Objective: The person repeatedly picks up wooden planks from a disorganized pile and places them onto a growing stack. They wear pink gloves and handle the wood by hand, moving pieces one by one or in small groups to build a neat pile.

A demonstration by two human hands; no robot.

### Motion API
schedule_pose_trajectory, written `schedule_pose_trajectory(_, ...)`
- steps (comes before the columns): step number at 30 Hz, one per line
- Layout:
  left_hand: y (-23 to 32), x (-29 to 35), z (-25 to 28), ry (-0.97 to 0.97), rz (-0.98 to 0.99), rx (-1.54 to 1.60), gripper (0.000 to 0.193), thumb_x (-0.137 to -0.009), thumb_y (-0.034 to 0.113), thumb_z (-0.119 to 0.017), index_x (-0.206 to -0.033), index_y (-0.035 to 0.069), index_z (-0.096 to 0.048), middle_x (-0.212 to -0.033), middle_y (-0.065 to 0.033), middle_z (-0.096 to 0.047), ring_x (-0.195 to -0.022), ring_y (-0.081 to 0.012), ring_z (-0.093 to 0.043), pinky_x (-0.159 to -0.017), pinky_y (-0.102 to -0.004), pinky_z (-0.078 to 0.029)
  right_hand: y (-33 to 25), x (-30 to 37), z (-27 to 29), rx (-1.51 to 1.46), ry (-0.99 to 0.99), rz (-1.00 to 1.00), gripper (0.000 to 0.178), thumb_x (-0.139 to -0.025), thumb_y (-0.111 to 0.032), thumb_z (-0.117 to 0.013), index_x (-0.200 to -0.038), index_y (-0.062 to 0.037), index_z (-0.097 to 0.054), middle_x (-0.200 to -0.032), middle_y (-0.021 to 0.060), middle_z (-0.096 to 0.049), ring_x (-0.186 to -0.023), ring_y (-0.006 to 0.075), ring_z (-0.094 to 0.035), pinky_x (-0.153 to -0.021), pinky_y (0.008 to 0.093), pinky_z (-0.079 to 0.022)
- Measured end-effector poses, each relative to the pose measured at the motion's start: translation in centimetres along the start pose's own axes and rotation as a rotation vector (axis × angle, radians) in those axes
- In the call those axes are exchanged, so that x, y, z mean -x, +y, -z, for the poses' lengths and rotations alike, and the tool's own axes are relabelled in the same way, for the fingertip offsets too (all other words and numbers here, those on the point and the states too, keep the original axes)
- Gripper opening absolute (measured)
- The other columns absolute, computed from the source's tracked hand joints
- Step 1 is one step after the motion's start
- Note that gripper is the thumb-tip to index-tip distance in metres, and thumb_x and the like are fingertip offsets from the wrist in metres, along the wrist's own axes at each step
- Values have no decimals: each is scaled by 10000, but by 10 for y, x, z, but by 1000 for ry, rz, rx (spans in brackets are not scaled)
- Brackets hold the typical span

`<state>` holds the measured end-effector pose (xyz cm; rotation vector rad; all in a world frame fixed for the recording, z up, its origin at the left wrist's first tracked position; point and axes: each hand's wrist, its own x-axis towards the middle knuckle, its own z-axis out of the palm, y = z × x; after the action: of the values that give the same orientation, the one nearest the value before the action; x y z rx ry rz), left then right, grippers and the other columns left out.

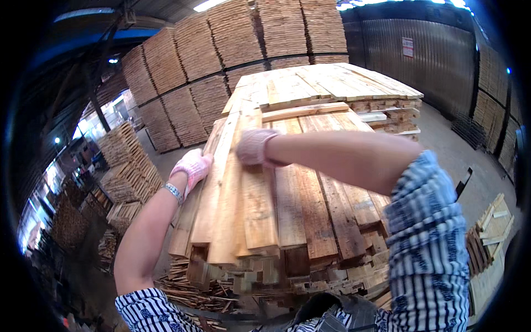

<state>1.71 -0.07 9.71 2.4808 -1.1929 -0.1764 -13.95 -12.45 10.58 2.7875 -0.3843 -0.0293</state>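
Note:
A stack of sawn wooden planks point(318, 216) lies lengthwise in front of me, its near ends uneven. My left hand point(193, 166), in a pale pink knit glove, is closed on the left edge of a light plank point(222, 191) on top. Across the stack reaches my right arm, and my right hand point(257, 148), gloved too, is pressed down on the top planks. Motion blurs this hand and its fingers are hidden. Under it a second light plank point(259, 216) lies beside the first, also blurred at its near end.
Beyond is a wider layer of planks point(332, 80), with a crosswise batten point(304, 112) before it. Tall lumber stacks point(221, 44) rise at the back. Smaller piles point(127, 160) stand at left. Offcuts point(193, 293) lie below the near ends. A dark corrugated wall point(420, 61) stands at right.

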Motion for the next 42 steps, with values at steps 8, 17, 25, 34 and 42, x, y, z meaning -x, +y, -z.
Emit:
schedule_pose_trajectory(8, -14, -3, 0, 27, -45, -14, 573, -991, 397, -465, -1369, -28, -536, -1443, -252, -512, -1367, -355, -477, -1129, -394, -376, 37, 71, 41, -335, 30, -358, 484, -987, -335, -436, -1101, 72, -672, -981, 215, -697, -840, 250, -692, -797, 397, -563)
schedule_pose_trajectory(17, 11, 11, 0, 74, -40, -240, 569, -992, 403, -406, -1298, -41, -586, -1375, -279, -554, -1308, -389, -522, -1092, -438, -414, 9, 44, 2, 18, -138, -172, 347, -1004, -203, -478, -1177, 1, -700, -1142, 210, -713, -1034, 333, -705, -836, 441, -589)
schedule_pose_trajectory(25, 10, 1, -1, 115, -50, -250, 524, -949, 367, -481, -1223, -53, -631, -1301, -278, -608, -1247, -397, -576, -1052, -428, -457, -9, 69, 18, -184, 30, -313, 471, -1024, -354, -391, -1214, -37, -683, -1242, 175, -675, -1107, 344, -670, -914, 485, -535)
schedule_pose_trajectory(34, 5, 5, 13, -35, -137, -228, 597, -952, 401, -487, -1311, -68, -574, -1334, -278, -596, -1245, -388, -586, -1024, -425, -464, -150, 158, 47, -144, 393, 560, 685, -868, -536, -644, -1360, -79, -506, -1390, 181, -482, -1266, 329, -496, -999, 461, -441)
schedule_pose_trajectory(42, 9, -3, 23, -121, -36, 40, 591, -886, 413, -587, -1271, -34, -627, -1265, -190, -654, -1146, -294, -645, -949, -387, -509, -169, 134, 30, -55, 350, 500, 744, -858, -461, -676, -1439, -72, -423, -1383, 194, -477, -1304, 335, -462, -1053, 456, -328)
